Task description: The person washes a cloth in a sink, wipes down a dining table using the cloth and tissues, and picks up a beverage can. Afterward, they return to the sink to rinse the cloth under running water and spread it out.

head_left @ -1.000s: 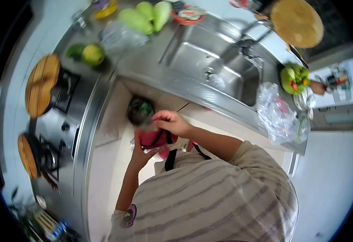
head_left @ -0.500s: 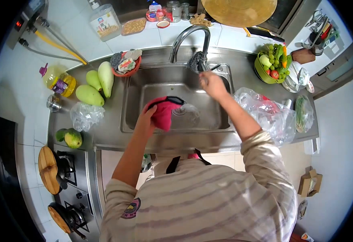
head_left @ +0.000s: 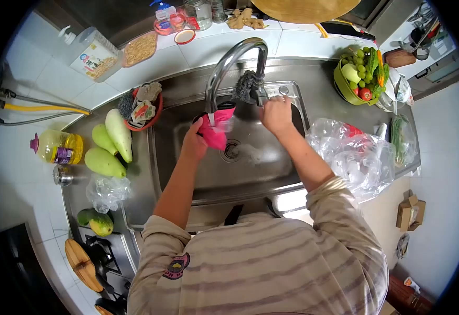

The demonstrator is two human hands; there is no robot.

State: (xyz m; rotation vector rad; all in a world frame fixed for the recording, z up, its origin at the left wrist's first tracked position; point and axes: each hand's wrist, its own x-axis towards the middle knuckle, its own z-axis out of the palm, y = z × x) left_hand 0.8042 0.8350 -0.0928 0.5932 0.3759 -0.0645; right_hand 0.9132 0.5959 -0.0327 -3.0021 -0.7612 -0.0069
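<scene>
My left hand is closed around a bright pink cloth with a black edge. It holds the cloth over the steel sink, right below the spout of the curved chrome faucet. Water seems to run onto the cloth, and wet splashes show near the drain. At the faucet's base, my right hand has its fingers closed on the faucet handle, which they partly hide. A grey scouring pad sits against the faucet's base.
Left of the sink are an orange basket with cloths, pale green gourds, an oil bottle and a clear plastic bag. To the right lie a green basket of produce and crumpled plastic bags.
My left hand has brought the pink cloth up under the spout. My right hand has come onto the faucet handle. The camera view has shifted closer to the sink.
</scene>
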